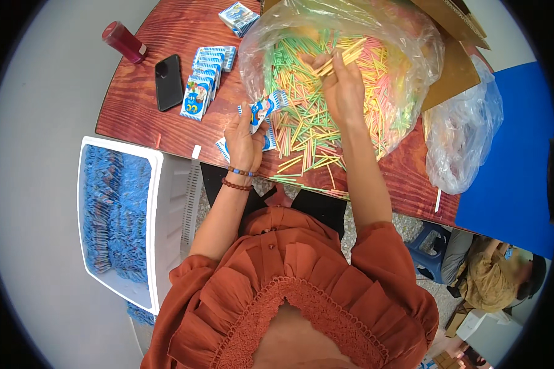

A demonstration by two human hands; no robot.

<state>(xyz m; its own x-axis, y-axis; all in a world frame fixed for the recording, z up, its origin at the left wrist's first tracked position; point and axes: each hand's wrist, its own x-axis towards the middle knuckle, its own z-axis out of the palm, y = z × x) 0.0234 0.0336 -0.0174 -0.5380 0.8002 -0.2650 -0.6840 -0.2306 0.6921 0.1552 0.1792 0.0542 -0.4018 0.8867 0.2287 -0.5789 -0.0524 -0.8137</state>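
My left hand (243, 138), with beaded bracelets at the wrist, is closed on a small blue-and-white packet (262, 115). Just below it, more blue-and-white packets (269, 136) lie at the hand, partly hidden by it; I cannot tell whether they are held too. My right hand (343, 92) reaches over the pile and pinches several thin yellow sticks (349, 54) between thumb and fingers. Under it spreads a heap of thin green, yellow and pink sticks (298, 101) in a clear plastic bag (255, 46), some spilling to the table's near edge.
On the wooden table (143, 92) are a row of packets (198, 92), another packet stack (238, 18), a black phone (168, 82) and a red bottle (124, 43). A white bin (157, 203) of blue packets stands left. A cardboard box (452, 74) and crumpled bag (465, 135) are right; a person (489, 280) sits beyond.
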